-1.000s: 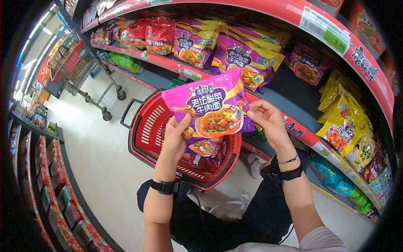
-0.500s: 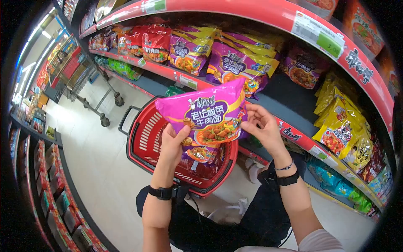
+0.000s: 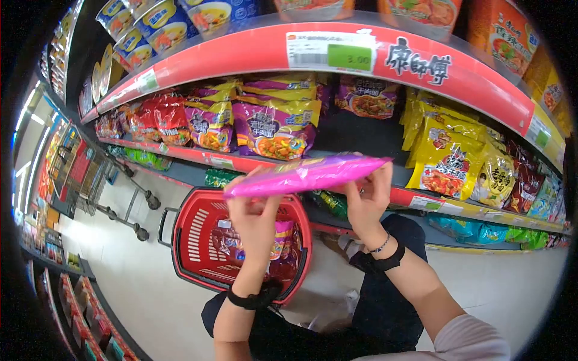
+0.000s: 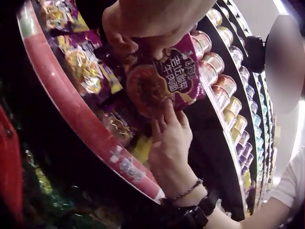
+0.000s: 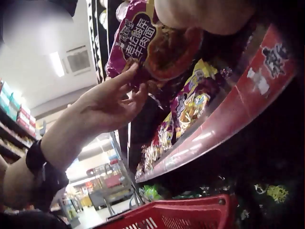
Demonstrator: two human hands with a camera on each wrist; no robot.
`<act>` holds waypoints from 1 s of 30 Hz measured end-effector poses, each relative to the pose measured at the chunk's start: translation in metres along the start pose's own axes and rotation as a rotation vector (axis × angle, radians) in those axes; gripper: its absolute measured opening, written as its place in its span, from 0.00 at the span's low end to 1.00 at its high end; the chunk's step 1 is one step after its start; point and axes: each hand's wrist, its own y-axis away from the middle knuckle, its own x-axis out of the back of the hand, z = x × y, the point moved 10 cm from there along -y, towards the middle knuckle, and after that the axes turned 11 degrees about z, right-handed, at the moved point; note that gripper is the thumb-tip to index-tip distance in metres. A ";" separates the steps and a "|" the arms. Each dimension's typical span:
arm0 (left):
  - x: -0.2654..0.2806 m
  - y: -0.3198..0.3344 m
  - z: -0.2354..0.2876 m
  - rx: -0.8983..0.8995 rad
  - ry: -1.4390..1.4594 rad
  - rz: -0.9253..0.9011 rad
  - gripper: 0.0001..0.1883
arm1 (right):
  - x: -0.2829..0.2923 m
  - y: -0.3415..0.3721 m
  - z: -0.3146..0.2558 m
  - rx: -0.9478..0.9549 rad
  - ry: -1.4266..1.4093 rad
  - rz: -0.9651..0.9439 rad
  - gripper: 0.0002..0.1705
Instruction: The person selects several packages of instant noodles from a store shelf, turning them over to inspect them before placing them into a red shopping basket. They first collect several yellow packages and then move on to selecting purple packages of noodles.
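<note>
Both hands hold a purple instant noodle packet [image 3: 307, 175] above the red shopping basket [image 3: 195, 228]. It is tilted nearly edge-on in the head view; its printed front shows in the left wrist view. My left hand [image 3: 253, 219] grips the packet's left end from below. At the opposite end, my right hand [image 3: 371, 195] pinches the edge, and the bracelet shows on that wrist. Inside the basket lie another purple packet [image 3: 283, 237] and several dark red ones, partly hidden by my left hand.
Behind the packet, a shelf carries purple noodle packets [image 3: 274, 129], red ones [image 3: 171, 120] and yellow ones [image 3: 448, 159]. Noodle cups [image 3: 162, 27] stand on the shelf above, over a red price rail [image 3: 253, 57]. A shopping cart [image 3: 90, 180] stands in the aisle to the left.
The packet has turned from front-facing to nearly edge-on and been lifted relative to the basket, both hands still on it. The head view has shifted up and right, showing more upper shelf.
</note>
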 end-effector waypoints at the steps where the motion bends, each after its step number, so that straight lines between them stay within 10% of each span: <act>1: -0.019 0.001 0.005 0.051 0.042 -0.039 0.20 | 0.011 -0.003 0.016 -0.084 -0.112 0.124 0.21; 6: -0.112 -0.004 0.020 0.018 0.372 -0.184 0.32 | 0.037 -0.030 0.079 -0.364 -0.342 0.426 0.17; 11: -0.157 -0.012 0.015 -0.116 0.450 -0.141 0.24 | 0.034 -0.050 0.109 -0.382 -0.140 0.425 0.16; 13: -0.180 -0.013 0.012 -0.287 -0.042 -0.286 0.19 | 0.031 -0.051 0.122 -0.360 -0.108 0.429 0.16; 17: -0.207 -0.022 -0.039 -0.157 -0.017 -0.292 0.20 | 0.025 -0.052 0.139 -0.412 -0.047 0.363 0.19; 23: -0.230 -0.019 -0.030 -0.441 -0.210 -0.319 0.23 | 0.012 -0.050 0.155 -0.483 -0.113 0.250 0.30; 30: -0.167 0.007 -0.008 -0.279 0.044 -0.544 0.14 | 0.006 -0.054 0.113 -0.344 -0.156 0.228 0.27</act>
